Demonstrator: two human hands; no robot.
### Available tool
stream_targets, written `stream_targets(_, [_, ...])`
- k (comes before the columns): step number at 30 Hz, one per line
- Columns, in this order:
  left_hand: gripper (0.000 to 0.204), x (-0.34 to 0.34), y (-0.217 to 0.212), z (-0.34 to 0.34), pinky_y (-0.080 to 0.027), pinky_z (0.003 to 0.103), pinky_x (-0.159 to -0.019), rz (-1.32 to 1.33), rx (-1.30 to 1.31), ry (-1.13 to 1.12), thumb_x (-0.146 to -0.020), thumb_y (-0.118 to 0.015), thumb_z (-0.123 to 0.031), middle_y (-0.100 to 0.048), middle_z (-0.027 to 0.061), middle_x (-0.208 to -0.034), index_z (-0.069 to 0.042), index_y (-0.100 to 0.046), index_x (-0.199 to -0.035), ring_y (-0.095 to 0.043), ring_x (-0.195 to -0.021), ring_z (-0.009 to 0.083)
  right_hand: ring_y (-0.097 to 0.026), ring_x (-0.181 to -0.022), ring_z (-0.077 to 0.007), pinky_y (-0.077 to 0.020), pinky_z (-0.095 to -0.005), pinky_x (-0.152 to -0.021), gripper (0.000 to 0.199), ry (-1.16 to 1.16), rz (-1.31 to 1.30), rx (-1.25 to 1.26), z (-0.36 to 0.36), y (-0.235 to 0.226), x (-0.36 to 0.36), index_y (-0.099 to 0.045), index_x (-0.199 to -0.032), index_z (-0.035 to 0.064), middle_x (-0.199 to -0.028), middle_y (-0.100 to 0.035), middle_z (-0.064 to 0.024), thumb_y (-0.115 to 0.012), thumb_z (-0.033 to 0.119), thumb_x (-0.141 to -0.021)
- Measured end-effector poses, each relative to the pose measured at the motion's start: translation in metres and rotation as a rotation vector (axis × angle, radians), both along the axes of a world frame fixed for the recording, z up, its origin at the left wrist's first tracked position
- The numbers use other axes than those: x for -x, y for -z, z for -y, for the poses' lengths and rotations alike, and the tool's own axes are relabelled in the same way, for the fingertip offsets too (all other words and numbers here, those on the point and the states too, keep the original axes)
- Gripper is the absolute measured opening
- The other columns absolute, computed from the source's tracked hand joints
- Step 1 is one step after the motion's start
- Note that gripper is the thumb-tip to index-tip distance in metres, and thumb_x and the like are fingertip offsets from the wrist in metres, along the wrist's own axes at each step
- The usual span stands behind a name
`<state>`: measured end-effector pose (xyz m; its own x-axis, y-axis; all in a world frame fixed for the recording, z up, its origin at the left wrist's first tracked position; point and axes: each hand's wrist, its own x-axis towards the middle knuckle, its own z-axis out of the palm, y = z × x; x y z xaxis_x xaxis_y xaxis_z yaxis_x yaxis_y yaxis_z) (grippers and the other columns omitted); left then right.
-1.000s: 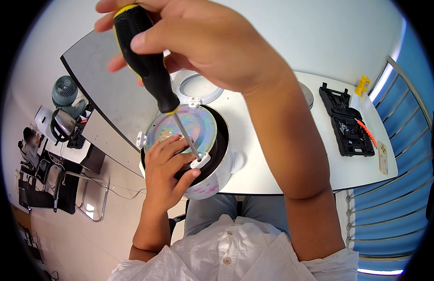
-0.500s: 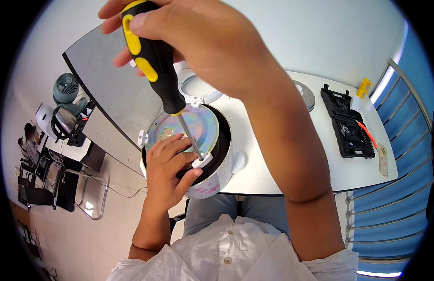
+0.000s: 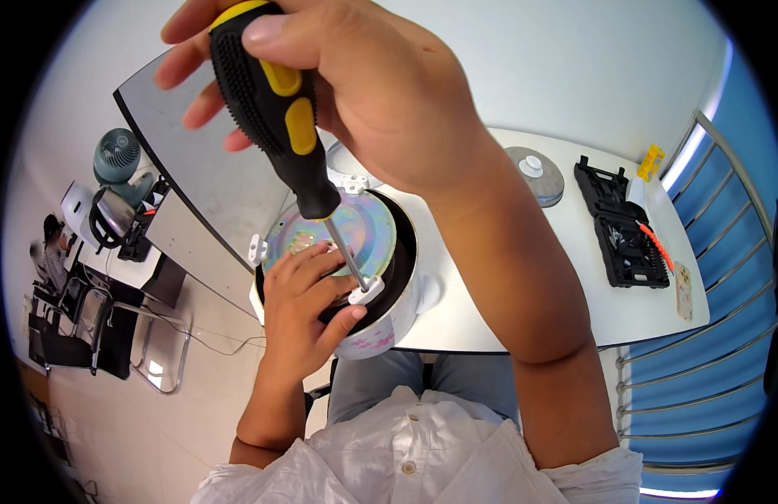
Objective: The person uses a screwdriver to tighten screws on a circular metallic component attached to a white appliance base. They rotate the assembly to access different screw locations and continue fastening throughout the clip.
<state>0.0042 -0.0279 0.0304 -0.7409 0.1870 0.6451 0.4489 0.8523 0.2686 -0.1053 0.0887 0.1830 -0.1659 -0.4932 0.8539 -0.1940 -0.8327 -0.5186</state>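
My right hand grips a black and yellow screwdriver held nearly upright, close to the camera. Its thin shaft runs down to a white bracket tab on the rim of a round white cooker body. Inside that body lies a shiny iridescent metal plate. My left hand rests on the plate and the near rim, thumb beside the tab. Two more white tabs sit around the rim.
A white table carries a round grey lid and an open black tool case at the right. A blue railing runs along the right. Left below are a fan, desks and a seated person.
My right hand and the screwdriver handle have come closer to the camera and turned slightly. The tip stays on the white tab, and my left hand keeps its place.
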Motion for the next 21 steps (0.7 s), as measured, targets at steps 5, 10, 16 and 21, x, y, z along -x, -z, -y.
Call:
stream_targets(5, [0.030,0.000,0.001,0.000,-0.032,0.046,-0.099,0.012,-0.029,0.000,-0.074,-0.071,-0.034,-0.063,0.0053,-0.114,-0.012,-0.068,-0.094,-0.052,-0.118,0.0300,-0.046,-0.066,-0.0059,-0.0378,-0.0202,-0.058,0.032,0.091,-0.125,-0.088,0.000,-0.001,0.012,-0.049,-0.116,0.0051,-0.080,-0.050,0.0000,-0.059,0.023,-0.092])
stream_targets(10, [0.032,0.000,0.003,0.002,-0.032,0.047,-0.098,0.007,-0.014,-0.009,-0.074,-0.071,-0.037,-0.063,0.0048,-0.115,-0.012,-0.068,-0.094,-0.052,-0.118,0.0297,-0.050,-0.069,-0.0084,-0.0447,-0.0220,-0.063,0.030,0.349,-0.176,-0.032,-0.006,0.001,0.012,-0.048,-0.118,0.0048,-0.085,-0.051,0.0002,-0.056,0.017,-0.092])
stream_targets(16, [0.031,-0.001,0.002,0.001,-0.032,0.048,-0.098,0.020,-0.003,-0.023,-0.074,-0.070,-0.037,-0.063,0.0049,-0.115,-0.012,-0.068,-0.093,-0.052,-0.117,0.0297,-0.055,-0.074,-0.0100,-0.0491,-0.0241,-0.067,0.035,0.077,0.277,-0.175,-0.010,-0.011,-0.011,-0.047,-0.122,0.0047,-0.089,-0.051,-0.0005,-0.057,0.019,-0.092])
stream_targets(21, [0.031,0.000,0.000,-0.001,-0.032,0.048,-0.098,0.017,-0.001,-0.018,-0.074,-0.070,-0.037,-0.063,0.0048,-0.114,-0.013,-0.068,-0.093,-0.052,-0.117,0.0295,-0.055,-0.075,-0.0059,-0.0508,-0.0206,-0.068,0.038,-0.028,-0.039,-0.034,-0.007,0.005,0.016,-0.046,-0.124,0.0025,-0.085,-0.048,0.0015,-0.058,0.021,-0.093])
